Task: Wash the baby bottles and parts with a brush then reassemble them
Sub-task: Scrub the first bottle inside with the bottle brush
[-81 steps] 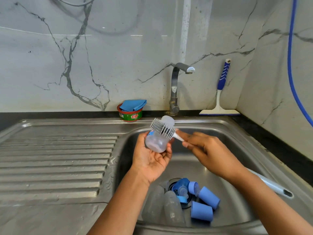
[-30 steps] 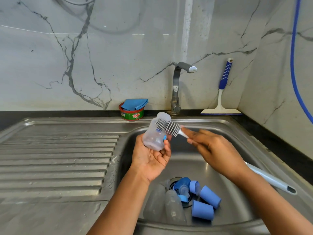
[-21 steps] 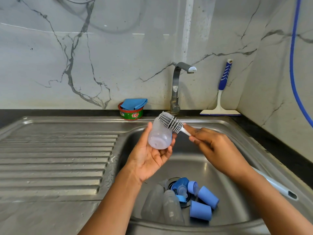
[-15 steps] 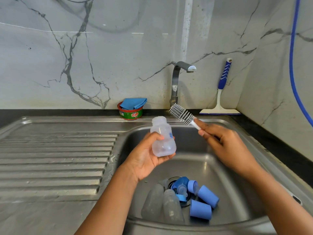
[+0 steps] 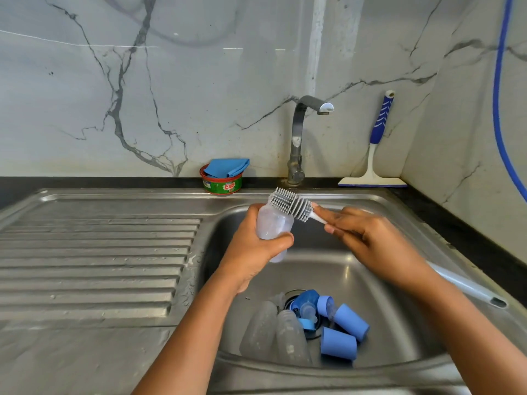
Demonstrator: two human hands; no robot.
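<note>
Brush [image 5: 289,203] at bottle [image 5: 272,228] mouth — over sink [image 5: 330,269]

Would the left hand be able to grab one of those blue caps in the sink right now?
Probably not yet. The left hand is wrapped round the clear bottle, so it is full. Nothing covers the blue caps below it, though.

Home kitchen, washing-up corner. Stainless steel sink [image 5: 336,269] with ribbed drainboard [image 5: 99,252], set in dark counter [image 5: 85,182]. Curved tap [image 5: 298,138] behind basin. Marble-look wall panels [image 5: 171,81]. Exo soap tub [image 5: 222,184], blue cloth [image 5: 226,168] on top. Squeegee [image 5: 373,163] propped in corner. Baby bottles [image 5: 273,334] lying in basin.
</note>
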